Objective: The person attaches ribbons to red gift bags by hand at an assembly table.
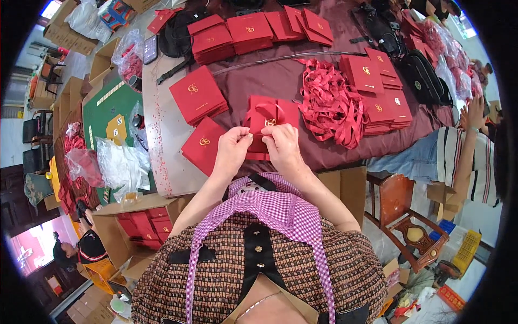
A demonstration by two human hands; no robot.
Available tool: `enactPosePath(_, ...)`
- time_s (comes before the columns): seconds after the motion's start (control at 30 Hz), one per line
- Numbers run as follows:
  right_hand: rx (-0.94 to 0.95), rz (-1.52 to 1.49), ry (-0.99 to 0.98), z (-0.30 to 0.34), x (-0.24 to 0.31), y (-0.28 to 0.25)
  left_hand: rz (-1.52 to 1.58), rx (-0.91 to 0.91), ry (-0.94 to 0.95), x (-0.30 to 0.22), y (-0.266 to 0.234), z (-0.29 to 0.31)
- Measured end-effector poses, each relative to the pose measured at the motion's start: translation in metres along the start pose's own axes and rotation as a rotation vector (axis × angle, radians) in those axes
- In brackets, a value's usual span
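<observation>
A red square packet (288, 110) with a gold emblem lies in front of me on the dark red cloth. A thin red ribbon (268, 105) loops over its top. My left hand (232, 150) is closed in a pinch at the packet's left side, on what looks like one end of the ribbon. Close beside it, my right hand (283, 146) pinches the ribbon over the middle of the packet and partly covers the emblem. Stacks of matching red packets (198, 96) sit to the left, and a heap of loose red ribbons (332, 102) lies to the right.
More packet stacks (249, 32) line the far side, with others (386, 108) beyond the ribbon heap. A phone (150, 49) and black bag (177, 35) lie far left. An open carton (145, 224) of red packets stands below the table's left edge. Another person's arm (468, 143) shows at right.
</observation>
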State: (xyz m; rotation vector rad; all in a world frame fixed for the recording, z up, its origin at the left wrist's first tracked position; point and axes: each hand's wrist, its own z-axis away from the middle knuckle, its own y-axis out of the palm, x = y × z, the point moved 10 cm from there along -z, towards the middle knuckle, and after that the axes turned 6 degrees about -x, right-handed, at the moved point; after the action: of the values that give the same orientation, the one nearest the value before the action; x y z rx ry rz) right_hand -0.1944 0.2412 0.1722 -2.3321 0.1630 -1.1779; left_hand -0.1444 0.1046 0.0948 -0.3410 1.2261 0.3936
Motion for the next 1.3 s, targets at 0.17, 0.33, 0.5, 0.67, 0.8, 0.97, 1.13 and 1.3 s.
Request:
enactPosePath(0.17,0.008,0.092,-0.050,-0.002,0.004,-0.006,0.071,-0.066,0.017,-0.009,-0.011,-0.001)
enactPosePath(0.33,-0.021,0.126,-0.076,-0.001,0.008,-0.005,0.099,-0.035,-0.032,-0.010,-0.011,0.000)
enactPosePath(0.5,-0.048,0.168,-0.171,-0.002,0.018,-0.002,0.107,-0.049,-0.041,-0.011,-0.012,0.002)
enactPosePath(0.67,-0.043,0.188,-0.176,-0.003,0.021,0.002,0.109,-0.029,0.020,-0.016,-0.009,0.004)
enactPosePath(0.8,-0.036,0.219,-0.206,-0.006,0.023,0.005,0.057,-0.035,0.053,-0.018,-0.009,0.005)
enactPosePath(0.97,-0.025,0.212,-0.175,-0.007,0.020,0.007,-0.033,-0.056,0.141,-0.028,-0.009,0.008)
enactPosePath(1.13,-0.021,0.147,-0.110,-0.006,0.015,0.008,-0.092,-0.080,0.214,-0.029,-0.012,0.009)
enactPosePath(1.3,-0.013,0.218,-0.184,-0.007,0.027,0.009,-0.237,-0.123,0.298,-0.042,-0.009,0.015)
